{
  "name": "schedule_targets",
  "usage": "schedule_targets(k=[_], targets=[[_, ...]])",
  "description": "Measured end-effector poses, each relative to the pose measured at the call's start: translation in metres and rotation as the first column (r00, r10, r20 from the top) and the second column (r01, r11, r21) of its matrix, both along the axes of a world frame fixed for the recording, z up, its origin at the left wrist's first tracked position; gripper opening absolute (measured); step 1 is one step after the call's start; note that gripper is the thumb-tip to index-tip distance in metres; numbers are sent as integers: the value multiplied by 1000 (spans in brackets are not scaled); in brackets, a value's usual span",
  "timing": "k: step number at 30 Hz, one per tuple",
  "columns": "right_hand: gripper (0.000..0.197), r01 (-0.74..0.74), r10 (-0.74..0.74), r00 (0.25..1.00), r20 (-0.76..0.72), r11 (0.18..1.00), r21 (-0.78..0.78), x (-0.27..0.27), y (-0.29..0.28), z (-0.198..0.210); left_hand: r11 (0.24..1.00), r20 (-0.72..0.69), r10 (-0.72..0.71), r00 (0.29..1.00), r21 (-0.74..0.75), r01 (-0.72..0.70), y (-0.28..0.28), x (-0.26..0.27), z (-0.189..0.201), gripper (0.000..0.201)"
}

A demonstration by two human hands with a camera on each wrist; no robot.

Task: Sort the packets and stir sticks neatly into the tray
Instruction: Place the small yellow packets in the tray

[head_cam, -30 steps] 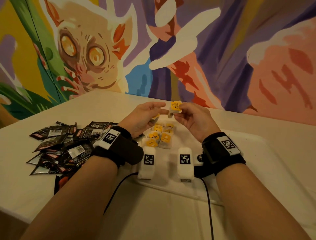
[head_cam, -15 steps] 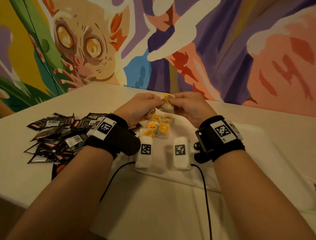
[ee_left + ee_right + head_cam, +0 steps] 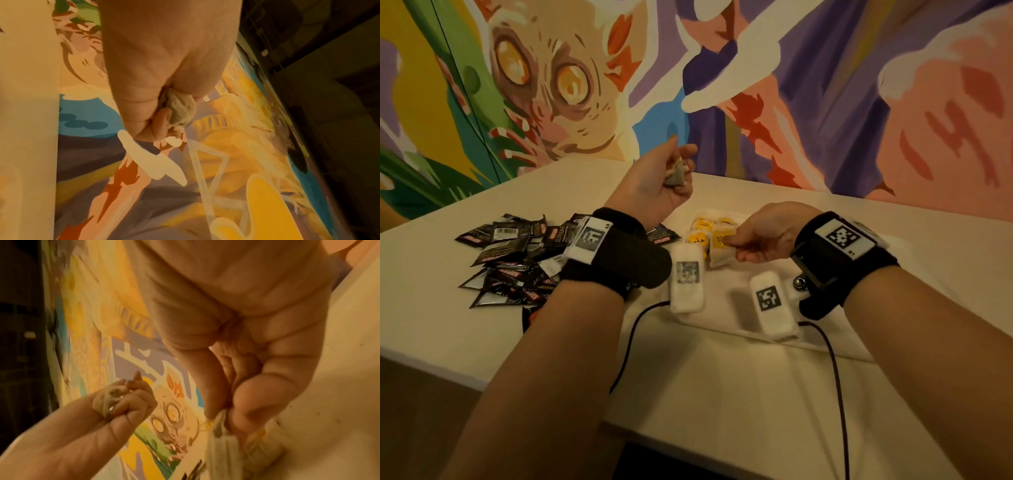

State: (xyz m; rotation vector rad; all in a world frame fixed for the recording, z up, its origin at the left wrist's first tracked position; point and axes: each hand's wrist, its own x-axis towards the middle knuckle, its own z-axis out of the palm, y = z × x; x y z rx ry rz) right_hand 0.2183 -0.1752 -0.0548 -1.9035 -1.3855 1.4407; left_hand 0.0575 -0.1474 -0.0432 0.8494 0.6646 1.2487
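Yellow-tagged tea bags (image 3: 703,236) cluster in the white tray (image 3: 825,346).

Seen from the wrist, the left hand (image 3: 164,65) fills the upper middle of the picture, palm side toward the camera. Its fingers (image 3: 141,112) curl inward and pinch a small, pale, crumpled tea bag (image 3: 182,110) against the thumb side, so only part of the bag shows. Behind the hand spreads a painted mural (image 3: 205,186) in orange, yellow, blue and purple. A pale table (image 3: 26,113) edge runs down the left side. The right side is dark.
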Motion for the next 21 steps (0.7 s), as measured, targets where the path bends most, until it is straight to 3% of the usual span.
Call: schedule_targets(k=[5,8,10,13,18,21], targets=[[11,11,-12,989,150,1000,13,-17,-4,3,992,-125,-68,990,-115,53,-17,7,-9,26],[21,17,-47,969,243,992,123,-18,-10,11,988,-202,-83,976,-147,54,-25,9,-16,21],[19,77,-104,984,146,981,180,-16,-19,18,986,-180,-89,980,-155,61,-29,9,-19,23],[13,200,-174,977,-126,951,236,-11,-40,24,987,-133,-99,986,-140,80,-36,10,-20,28],[5,304,-150,893,-425,897,321,-11,-56,9,992,-95,-119,988,-51,115,-46,13,-20,32],[9,327,-119,842,-527,888,322,-11,-55,-5,993,-178,-87,980,62,100,-45,14,-22,30]])
